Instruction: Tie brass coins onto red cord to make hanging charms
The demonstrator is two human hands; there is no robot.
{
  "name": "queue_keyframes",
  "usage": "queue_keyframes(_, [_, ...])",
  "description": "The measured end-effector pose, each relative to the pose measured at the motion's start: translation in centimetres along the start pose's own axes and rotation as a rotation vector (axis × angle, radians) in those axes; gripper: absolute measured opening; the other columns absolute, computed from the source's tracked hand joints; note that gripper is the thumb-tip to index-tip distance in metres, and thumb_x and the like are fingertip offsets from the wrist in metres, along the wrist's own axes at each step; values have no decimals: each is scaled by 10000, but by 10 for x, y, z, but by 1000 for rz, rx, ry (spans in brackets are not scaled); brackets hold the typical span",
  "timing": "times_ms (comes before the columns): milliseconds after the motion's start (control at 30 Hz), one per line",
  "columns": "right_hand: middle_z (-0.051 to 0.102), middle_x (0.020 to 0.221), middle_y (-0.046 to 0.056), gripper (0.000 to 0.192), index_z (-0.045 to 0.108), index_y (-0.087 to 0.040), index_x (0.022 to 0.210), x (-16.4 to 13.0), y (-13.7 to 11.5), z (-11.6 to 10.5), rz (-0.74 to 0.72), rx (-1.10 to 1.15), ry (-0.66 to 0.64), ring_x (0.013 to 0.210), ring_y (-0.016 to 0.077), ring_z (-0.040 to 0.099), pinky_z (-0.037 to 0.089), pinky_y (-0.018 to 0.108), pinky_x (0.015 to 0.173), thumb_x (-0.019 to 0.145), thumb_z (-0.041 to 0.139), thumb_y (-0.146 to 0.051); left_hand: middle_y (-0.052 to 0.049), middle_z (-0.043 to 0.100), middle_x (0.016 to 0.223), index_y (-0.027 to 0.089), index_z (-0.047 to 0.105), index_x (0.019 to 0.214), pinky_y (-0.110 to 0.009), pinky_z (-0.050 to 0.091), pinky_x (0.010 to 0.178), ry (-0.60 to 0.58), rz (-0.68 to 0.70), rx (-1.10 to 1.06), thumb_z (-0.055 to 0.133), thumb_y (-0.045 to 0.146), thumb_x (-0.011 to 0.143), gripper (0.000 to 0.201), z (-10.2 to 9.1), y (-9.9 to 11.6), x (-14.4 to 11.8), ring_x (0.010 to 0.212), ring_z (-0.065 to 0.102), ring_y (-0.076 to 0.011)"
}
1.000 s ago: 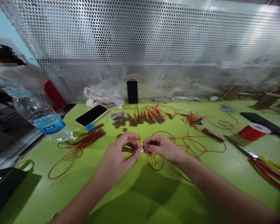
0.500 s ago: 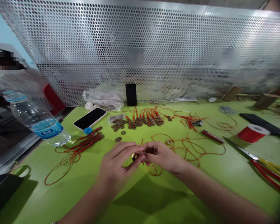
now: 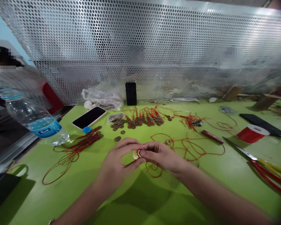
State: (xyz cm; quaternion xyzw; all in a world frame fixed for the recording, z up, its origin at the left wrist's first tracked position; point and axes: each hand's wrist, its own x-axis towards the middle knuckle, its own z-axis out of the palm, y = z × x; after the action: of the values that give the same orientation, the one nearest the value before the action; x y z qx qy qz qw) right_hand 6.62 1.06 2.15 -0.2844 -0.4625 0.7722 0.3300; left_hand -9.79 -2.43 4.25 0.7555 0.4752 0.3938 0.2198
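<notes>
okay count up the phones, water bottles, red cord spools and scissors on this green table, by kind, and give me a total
Phones: 2, one lying flat and one standing against the mesh
Water bottles: 1
Red cord spools: 1
Scissors: 1
Total: 5

Two hands meet over one coin (image 3: 136,154), left hand (image 3: 118,162) and right hand (image 3: 162,156). Beyond the grip: two phones, one flat (image 3: 89,117), one upright (image 3: 130,93). One bottle (image 3: 34,120) far left, one red spool (image 3: 252,133) far right, one pair of scissors (image 3: 259,162). Loose coins (image 3: 118,125) beyond, perhaps a dozen, too blurred to count.
</notes>
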Motion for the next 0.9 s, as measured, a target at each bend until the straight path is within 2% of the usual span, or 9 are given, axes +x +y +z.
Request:
queue_keyframes(167, [608, 673, -34, 279, 681, -156, 692, -3, 3, 6, 126, 206, 70, 577, 32, 535, 435, 167, 641, 533, 826, -334, -41, 652, 945, 271, 725, 902, -300, 511, 793, 52, -52, -86, 716, 287, 698, 205, 0, 1, 1, 881, 619, -190])
queue_keyframes(367, [596, 619, -38, 332, 685, -159, 715, -5, 2, 8, 160, 181, 58, 546, 32, 532, 409, 150, 557, 504, 834, -367, -29, 662, 866, 251, 735, 838, -269, 517, 718, 10, 8, -77, 686, 220, 706, 145, -5, 7, 4, 782, 629, -162])
queue_keyframes(533, [608, 678, -13, 349, 688, -148, 749, -3, 3, 1, 65, -68, 42, 566, 46, 494, 385, 178, 553, 580, 778, -440, -11, 676, 815, 248, 726, 888, -209, 511, 640, -12, 93, 100, 643, 187, 742, 179, -10, 2, 1, 712, 636, -129])
queue_keyframes(667, [591, 653, -7, 280, 655, -141, 692, -1, 5, -1, -80, -295, 91, 587, 75, 461, 375, 221, 588, 658, 725, -410, -9, 714, 803, 244, 719, 905, -213, 518, 635, 46, 167, 251, 597, 180, 771, 192, -9, -4, -4, 681, 654, -130])
queue_keyframes(733, [584, 641, -7, 265, 639, -148, 678, -1, 6, 1, -113, -315, 117, 590, 83, 459, 371, 231, 593, 681, 696, -406, -8, 725, 802, 243, 718, 886, -213, 521, 626, 65, 142, 277, 590, 178, 768, 186, -7, -3, -5, 678, 662, -134])
queue_keyframes(900, [604, 662, 5, 256, 608, -153, 659, 0, 8, 8, -158, -294, 175, 588, 89, 468, 384, 239, 593, 670, 687, -396, 9, 734, 776, 233, 719, 809, -217, 513, 613, 45, -30, 253, 589, 125, 724, 189, -5, 5, -5, 659, 667, -141])
